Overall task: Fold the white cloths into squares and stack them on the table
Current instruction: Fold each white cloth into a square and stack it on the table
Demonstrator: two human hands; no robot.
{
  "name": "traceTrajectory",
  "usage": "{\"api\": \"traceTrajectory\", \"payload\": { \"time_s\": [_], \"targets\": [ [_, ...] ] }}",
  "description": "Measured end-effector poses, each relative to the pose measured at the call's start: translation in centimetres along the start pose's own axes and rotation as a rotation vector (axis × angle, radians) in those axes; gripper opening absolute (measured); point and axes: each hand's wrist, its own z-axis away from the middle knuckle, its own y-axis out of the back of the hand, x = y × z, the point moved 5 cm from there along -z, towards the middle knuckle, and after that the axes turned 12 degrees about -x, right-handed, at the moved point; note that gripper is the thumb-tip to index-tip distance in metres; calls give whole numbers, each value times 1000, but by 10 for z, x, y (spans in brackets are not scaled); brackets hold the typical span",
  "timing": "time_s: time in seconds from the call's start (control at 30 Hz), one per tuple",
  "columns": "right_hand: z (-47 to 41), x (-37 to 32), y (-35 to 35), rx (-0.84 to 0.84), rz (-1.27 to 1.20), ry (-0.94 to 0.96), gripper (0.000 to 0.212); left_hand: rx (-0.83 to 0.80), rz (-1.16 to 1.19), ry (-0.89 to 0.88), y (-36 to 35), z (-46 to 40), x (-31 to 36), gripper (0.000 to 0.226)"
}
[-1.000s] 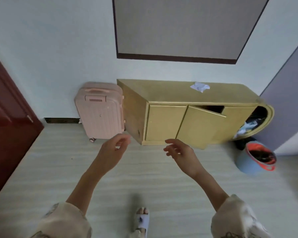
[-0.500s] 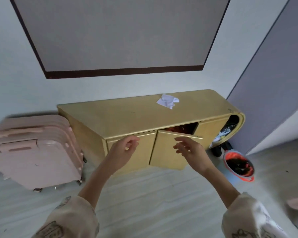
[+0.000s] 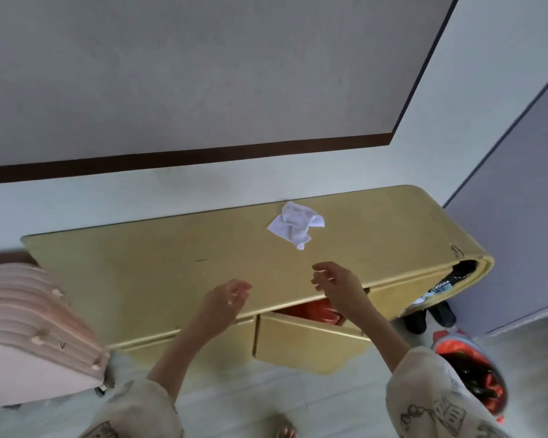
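White cloth (image 3: pixel 295 224) is lying crumpled on the yellow cabinet (image 3: pixel 171 267); the left hand (image 3: pixel 225 303) and right hand (image 3: pixel 337 284) are hovering empty, fingers loosely apart, best spreading it flat first.

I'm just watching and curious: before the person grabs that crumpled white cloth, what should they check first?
1. White cloth in plain view on the yellow cabinet: ok.
2. Cloth already folded square: not ok, it lies crumpled.
3. Left hand free, no grip on anything: ok.
4. Right hand free: ok.
5. Nothing between hands and cloth: ok.
6. More cloths nearby: cannot tell.
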Motion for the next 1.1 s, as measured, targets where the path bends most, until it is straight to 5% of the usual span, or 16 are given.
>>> {"api": "traceTrajectory", "payload": {
  "time_s": [0.13, 0.27, 0.4, 0.6, 0.67, 0.73, 0.87, 1.1],
  "targets": [
    [-74, 29, 23, -50, 116, -120, 21, 4, 61, 69, -1, -66, 6, 49],
    [-139, 59, 23, -128, 46, -270, 28, -31, 94, 144, -7, -120, -10, 22],
    [-199, 79, 19, -77, -239, -424, 37, -91, 88, 187, -6, -175, -31, 21],
    [-284, 105, 10, 2, -206, -593, 60, -152, 148, 248, 10, -257, -54, 25],
    [-299, 113, 4, -3, -226, -663, 50, -170, 129, 254, 14, -276, -57, 20],
    [-311, 120, 3, 24, -279, -682, 13, -186, 111, 244, 16, -291, -57, 19],
    [-319, 105, 15, 45, -226, -555, 15, -192, 36, 189, 22, -311, -48, 24],
    [-309, 9, 65, -66, 73, -56, 15, -28, -335, -226, 38, -362, 29, 45]
  ]
}}
